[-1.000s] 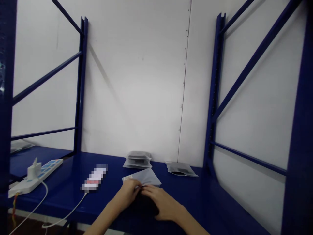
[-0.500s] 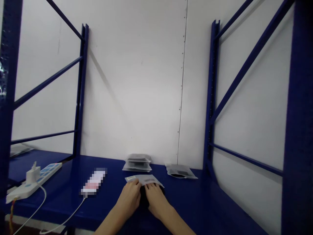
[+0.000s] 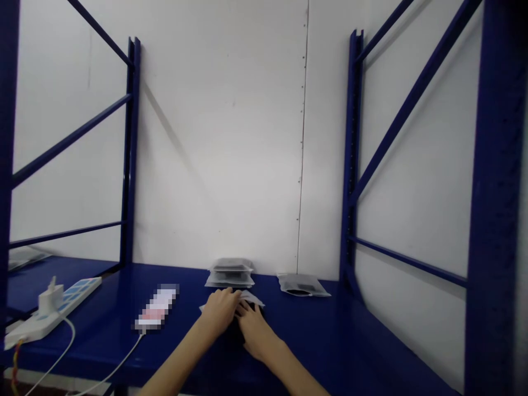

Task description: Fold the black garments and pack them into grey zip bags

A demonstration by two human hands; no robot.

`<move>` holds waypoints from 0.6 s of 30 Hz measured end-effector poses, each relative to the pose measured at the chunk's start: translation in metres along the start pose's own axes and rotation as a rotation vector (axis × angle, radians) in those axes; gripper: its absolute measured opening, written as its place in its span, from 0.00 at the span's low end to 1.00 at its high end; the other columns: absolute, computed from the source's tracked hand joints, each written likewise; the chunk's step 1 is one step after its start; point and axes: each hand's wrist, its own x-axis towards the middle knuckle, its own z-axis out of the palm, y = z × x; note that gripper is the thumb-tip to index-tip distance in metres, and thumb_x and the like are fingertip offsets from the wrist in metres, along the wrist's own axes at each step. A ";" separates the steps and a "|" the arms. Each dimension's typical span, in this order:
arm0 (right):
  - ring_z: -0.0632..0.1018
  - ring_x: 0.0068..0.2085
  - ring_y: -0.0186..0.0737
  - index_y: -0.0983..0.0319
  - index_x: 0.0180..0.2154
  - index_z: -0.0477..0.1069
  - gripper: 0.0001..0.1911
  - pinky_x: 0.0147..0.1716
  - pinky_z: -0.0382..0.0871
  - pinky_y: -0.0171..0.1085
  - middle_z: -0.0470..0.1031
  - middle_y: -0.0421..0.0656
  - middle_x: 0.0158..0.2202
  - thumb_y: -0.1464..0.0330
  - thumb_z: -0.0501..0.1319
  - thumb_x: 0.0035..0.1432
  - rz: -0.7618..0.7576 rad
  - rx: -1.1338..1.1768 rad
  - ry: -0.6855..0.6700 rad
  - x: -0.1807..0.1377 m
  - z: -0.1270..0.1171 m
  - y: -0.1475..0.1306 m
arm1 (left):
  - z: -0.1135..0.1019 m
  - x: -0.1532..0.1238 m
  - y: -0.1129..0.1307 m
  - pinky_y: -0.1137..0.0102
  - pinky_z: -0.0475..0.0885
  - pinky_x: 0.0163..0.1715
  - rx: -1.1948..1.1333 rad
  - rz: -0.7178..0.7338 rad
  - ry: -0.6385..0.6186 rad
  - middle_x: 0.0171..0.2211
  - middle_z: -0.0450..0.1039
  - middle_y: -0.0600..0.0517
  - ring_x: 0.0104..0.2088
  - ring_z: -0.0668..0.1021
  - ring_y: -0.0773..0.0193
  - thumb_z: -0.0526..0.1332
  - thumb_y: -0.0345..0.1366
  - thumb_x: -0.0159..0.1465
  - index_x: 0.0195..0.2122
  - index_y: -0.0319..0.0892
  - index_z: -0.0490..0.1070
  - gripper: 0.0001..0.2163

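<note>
Both hands rest together on the blue shelf (image 3: pixel 313 335), over a grey plastic pouch (image 3: pixel 252 298) with something dark under it. My left hand (image 3: pixel 220 309) lies on the pouch's left part, fingers curled down onto it. My right hand (image 3: pixel 252 325) presses on its right part, fingers bent against the dark item. Most of the pouch is hidden beneath the hands. Just behind them, against the wall, sits a small stack of similar grey pouches (image 3: pixel 231 272).
A single grey pouch (image 3: pixel 302 285) lies to the right near the blue upright (image 3: pixel 350 165). A phone (image 3: pixel 157 307) on a white cable lies to the left, and a power strip with a charger (image 3: pixel 53 305) sits at the far left edge.
Both hands slid away from me toward the stack, carrying the pouch with them. The pouch is now more covered by the hands than a second ago.
</note>
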 end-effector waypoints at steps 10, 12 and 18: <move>0.73 0.63 0.54 0.66 0.60 0.72 0.33 0.63 0.63 0.43 0.74 0.56 0.60 0.82 0.61 0.50 0.102 0.159 0.040 0.003 0.008 0.008 | 0.000 0.013 0.006 0.70 0.69 0.42 -0.226 0.353 0.089 0.36 0.74 0.49 0.39 0.77 0.60 0.51 0.37 0.74 0.39 0.44 0.79 0.16; 0.78 0.58 0.52 0.65 0.57 0.74 0.32 0.57 0.70 0.41 0.78 0.54 0.55 0.84 0.58 0.50 0.197 0.205 0.077 0.007 0.012 0.009 | -0.001 0.003 -0.001 0.68 0.70 0.44 -0.170 0.311 0.113 0.39 0.74 0.47 0.42 0.77 0.58 0.50 0.35 0.74 0.41 0.44 0.78 0.15; 0.73 0.61 0.61 0.60 0.58 0.73 0.32 0.61 0.65 0.53 0.76 0.53 0.58 0.81 0.61 0.51 0.384 0.038 0.184 0.019 0.032 0.010 | 0.009 -0.023 -0.018 0.59 0.74 0.43 0.082 -0.048 -0.027 0.50 0.74 0.40 0.46 0.80 0.48 0.49 0.25 0.68 0.50 0.40 0.74 0.16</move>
